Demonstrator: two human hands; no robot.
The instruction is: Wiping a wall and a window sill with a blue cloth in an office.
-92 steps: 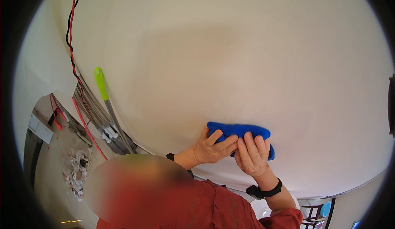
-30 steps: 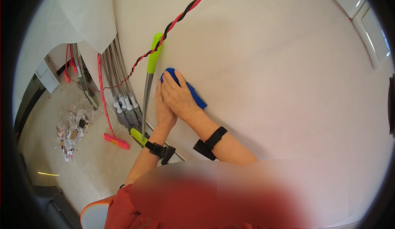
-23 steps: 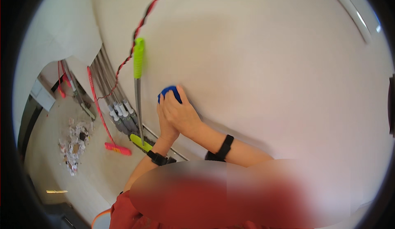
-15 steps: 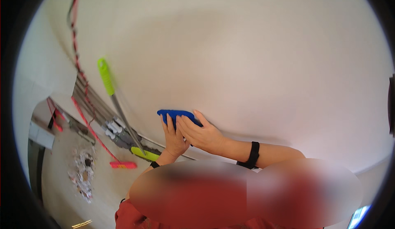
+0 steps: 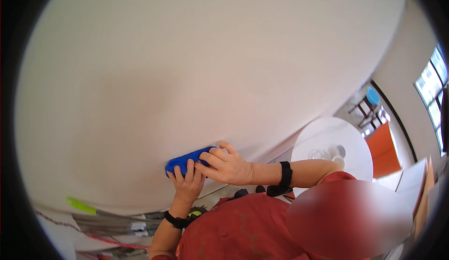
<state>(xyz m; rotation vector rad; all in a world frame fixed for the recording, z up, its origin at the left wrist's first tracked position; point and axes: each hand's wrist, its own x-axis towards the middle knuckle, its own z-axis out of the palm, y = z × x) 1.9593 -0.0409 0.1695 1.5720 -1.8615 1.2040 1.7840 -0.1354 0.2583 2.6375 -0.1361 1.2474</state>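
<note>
Before a pale wall (image 5: 187,73), the right hand (image 5: 233,168), fingers bent, and the left hand (image 5: 189,186), fingers slightly apart, grip a blue cloth (image 5: 180,162), its right end under the right fingertips, its upper edge above the left ones

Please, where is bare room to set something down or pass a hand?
For passing: the wall above the blue cloth. For setting down: the strip of round table between its upper rim and the containers. Crowded: lower left, with poles and green handle.
</note>
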